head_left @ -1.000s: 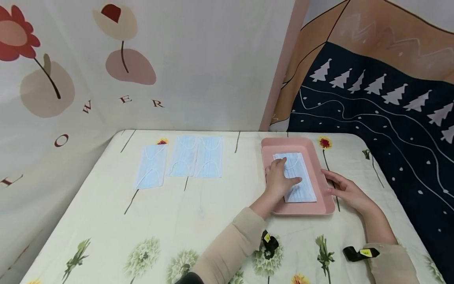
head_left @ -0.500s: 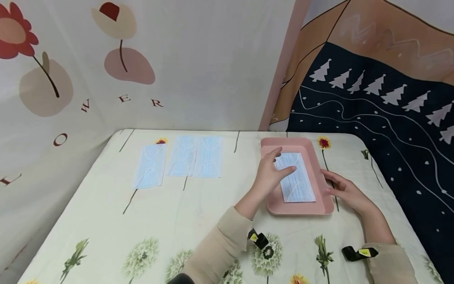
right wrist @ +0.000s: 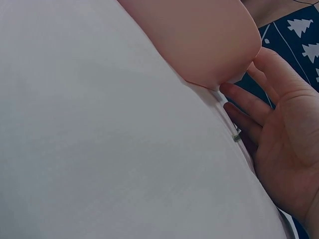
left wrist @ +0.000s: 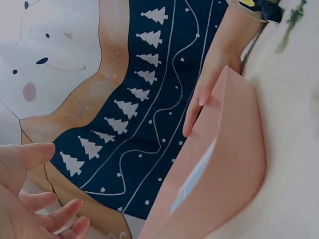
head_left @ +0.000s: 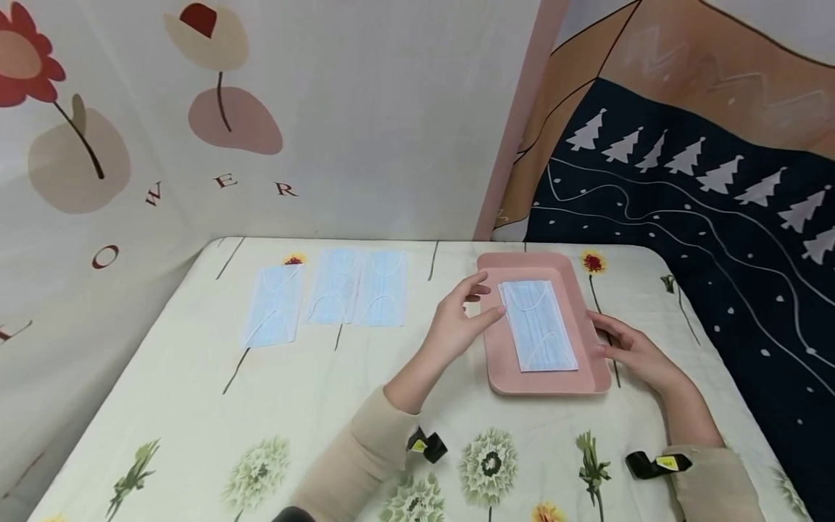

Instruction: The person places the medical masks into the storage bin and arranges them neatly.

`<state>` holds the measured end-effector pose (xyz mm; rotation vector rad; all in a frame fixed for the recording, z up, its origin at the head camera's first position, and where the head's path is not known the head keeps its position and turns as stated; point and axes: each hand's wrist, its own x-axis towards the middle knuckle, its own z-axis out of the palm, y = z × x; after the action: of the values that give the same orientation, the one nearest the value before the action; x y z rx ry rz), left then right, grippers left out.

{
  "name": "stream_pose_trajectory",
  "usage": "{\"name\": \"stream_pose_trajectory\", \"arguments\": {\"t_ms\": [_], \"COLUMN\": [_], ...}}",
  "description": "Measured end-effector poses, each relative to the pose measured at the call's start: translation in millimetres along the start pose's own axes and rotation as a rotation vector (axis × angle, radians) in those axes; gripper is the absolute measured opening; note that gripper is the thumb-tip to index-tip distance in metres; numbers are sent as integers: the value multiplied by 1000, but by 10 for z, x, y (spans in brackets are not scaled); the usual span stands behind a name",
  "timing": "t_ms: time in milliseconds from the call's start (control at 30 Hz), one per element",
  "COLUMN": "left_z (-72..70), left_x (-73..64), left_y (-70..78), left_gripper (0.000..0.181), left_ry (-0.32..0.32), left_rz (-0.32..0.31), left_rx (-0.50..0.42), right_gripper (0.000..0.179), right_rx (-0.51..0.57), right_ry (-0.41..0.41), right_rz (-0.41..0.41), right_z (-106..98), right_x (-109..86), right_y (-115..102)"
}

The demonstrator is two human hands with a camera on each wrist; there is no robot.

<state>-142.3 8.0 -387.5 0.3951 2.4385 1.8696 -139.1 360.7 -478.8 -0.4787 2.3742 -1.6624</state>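
Mask stack (head_left: 541, 326) lies inside tray (head_left: 504, 368), long axis running away from us, right of our nearer, empty left hand (head_left: 455, 322) at tray's left rim; our relaxed right hand (head_left: 644, 354) touches the right rim.

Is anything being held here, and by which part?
Nothing looks held: the left hand is empty, and the right hand only touches the right side of the pink tray.
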Motion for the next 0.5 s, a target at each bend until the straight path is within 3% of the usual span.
{"name": "stream_pose_trajectory", "arguments": {"t_ms": [500], "left_z": [-571], "left_x": [-253], "left_y": [-160], "left_gripper": [53], "left_ry": [41], "left_rz": [22], "left_rx": [85], "right_gripper": [59], "right_rx": [-13], "right_ry": [3], "right_rz": [5], "right_z": [10], "right_x": [3], "right_y": [1]}}
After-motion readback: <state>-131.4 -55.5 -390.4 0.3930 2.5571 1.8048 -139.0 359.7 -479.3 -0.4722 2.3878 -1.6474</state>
